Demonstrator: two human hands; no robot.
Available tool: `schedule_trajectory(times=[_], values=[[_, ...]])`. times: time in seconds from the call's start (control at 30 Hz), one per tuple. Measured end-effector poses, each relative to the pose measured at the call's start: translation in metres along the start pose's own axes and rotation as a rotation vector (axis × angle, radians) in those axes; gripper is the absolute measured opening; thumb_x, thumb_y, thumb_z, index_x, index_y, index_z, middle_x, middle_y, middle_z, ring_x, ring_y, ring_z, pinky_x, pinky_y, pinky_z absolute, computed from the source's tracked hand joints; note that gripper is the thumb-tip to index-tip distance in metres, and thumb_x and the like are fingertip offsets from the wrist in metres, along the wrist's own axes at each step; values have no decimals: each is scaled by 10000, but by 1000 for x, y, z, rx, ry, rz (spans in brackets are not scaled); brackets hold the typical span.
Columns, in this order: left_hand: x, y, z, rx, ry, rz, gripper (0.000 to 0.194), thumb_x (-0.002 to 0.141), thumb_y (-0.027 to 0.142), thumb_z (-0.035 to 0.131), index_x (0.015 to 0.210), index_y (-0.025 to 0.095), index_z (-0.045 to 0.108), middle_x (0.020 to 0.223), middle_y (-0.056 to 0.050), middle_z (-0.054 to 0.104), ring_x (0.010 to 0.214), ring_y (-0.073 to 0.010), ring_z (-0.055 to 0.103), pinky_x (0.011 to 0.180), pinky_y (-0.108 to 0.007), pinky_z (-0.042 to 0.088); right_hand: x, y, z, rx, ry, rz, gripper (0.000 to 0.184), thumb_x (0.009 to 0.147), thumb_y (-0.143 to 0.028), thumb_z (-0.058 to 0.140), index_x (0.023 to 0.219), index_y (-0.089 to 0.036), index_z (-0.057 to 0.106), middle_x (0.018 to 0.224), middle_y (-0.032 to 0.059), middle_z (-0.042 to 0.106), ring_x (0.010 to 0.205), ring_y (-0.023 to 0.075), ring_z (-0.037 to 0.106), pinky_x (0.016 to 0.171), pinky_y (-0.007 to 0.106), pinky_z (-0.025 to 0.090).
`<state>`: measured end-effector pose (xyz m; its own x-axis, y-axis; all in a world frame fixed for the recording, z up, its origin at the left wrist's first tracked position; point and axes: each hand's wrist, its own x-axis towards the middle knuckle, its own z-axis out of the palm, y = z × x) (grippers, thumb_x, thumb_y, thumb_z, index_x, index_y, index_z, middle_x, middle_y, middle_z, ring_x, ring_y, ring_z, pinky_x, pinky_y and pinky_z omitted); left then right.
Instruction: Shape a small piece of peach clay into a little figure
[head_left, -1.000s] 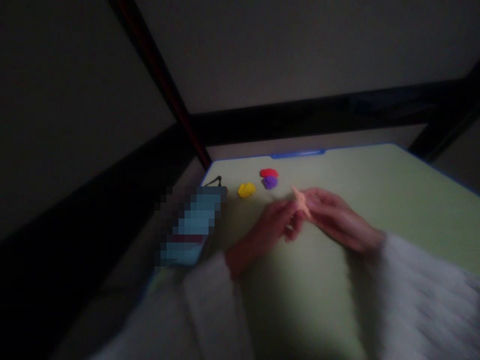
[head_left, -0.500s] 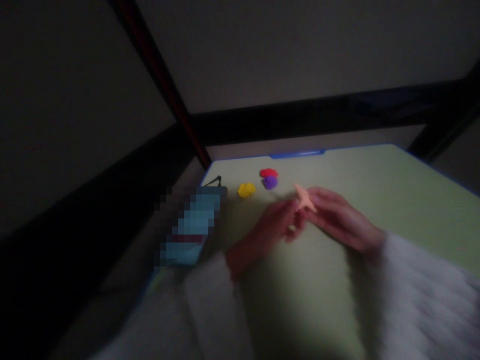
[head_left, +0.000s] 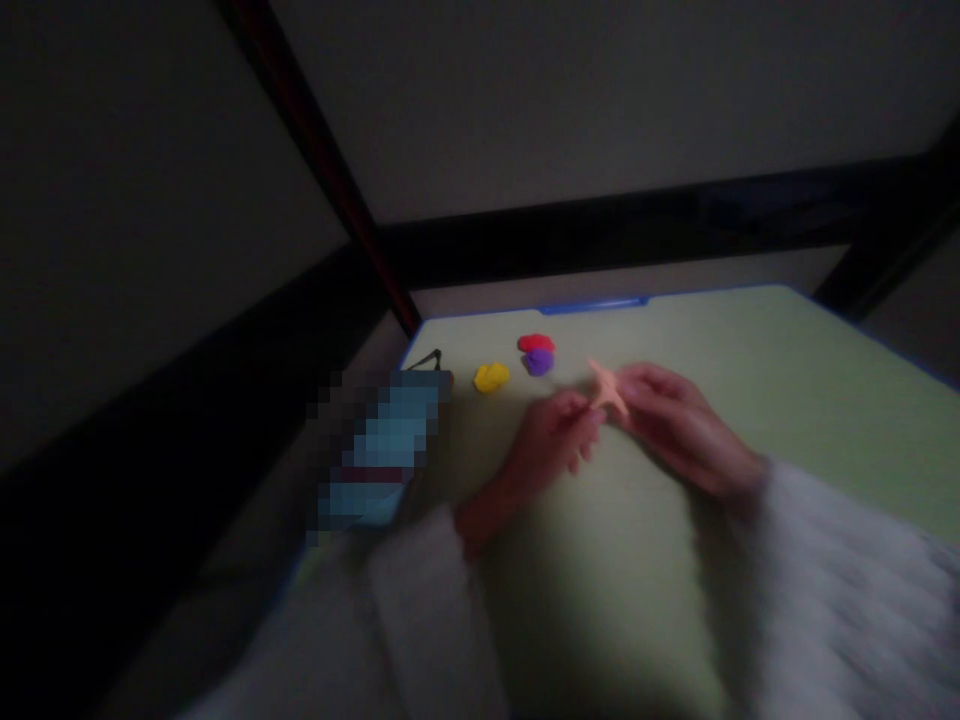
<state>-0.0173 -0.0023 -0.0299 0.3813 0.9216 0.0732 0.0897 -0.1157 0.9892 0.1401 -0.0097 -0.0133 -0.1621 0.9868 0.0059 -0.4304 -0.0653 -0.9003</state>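
Observation:
An orange, star-shaped piece of modelling clay [head_left: 608, 391] is held up between my two hands over the table. My left hand [head_left: 553, 438] pinches its lower left point between thumb and finger, the other fingers curled below. My right hand [head_left: 679, 425] grips its right side, thumb on top; some of those fingers are hidden. Beyond the hands, to the left, lie lumps of clay: a yellow one [head_left: 491, 377], a purple one [head_left: 538, 361] and a red one [head_left: 535, 343]. The purple lump touches the red.
The pale green table [head_left: 780, 400] has a blue edge and a blue handle [head_left: 592, 305] at its far side. At the left edge is a light blue, pixelated flat object [head_left: 394, 430], with a thin dark loop [head_left: 427, 360] behind it. A wall stands beyond.
The clay star has tilted slightly between my hands. My left fingers have shifted a little away from its middle, toward its lower left point. The clay lumps have stayed in place.

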Motion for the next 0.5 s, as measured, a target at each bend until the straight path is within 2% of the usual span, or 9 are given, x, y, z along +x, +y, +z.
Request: schedule_trajectory(times=[0.13,0.3,0.5], values=[[-1,0,-1,31,5,-6,252,800,335,509,640,140,514,489,53,487,363,-25,401,366,-148,328,0,0,-1,-24,25,-6,144,641,-264,760,718,-202,655,684,-22,629,607,84,548,565,210,446],[-1,1,-1,18,19,31,222,796,348,525,719,141,554,555,41,523,394,-31,426,373,-151,341,0,0,-1,-28,10,0,124,661,-268,747,721,-215,653,697,-22,628,618,94,546,604,241,446],[-2,4,-1,33,17,17,240,806,329,508,664,140,548,522,43,505,381,-29,405,372,-152,326,0,1,-1,-36,6,-7,125,668,-265,741,712,-205,642,687,-18,620,621,103,544,606,252,438]])
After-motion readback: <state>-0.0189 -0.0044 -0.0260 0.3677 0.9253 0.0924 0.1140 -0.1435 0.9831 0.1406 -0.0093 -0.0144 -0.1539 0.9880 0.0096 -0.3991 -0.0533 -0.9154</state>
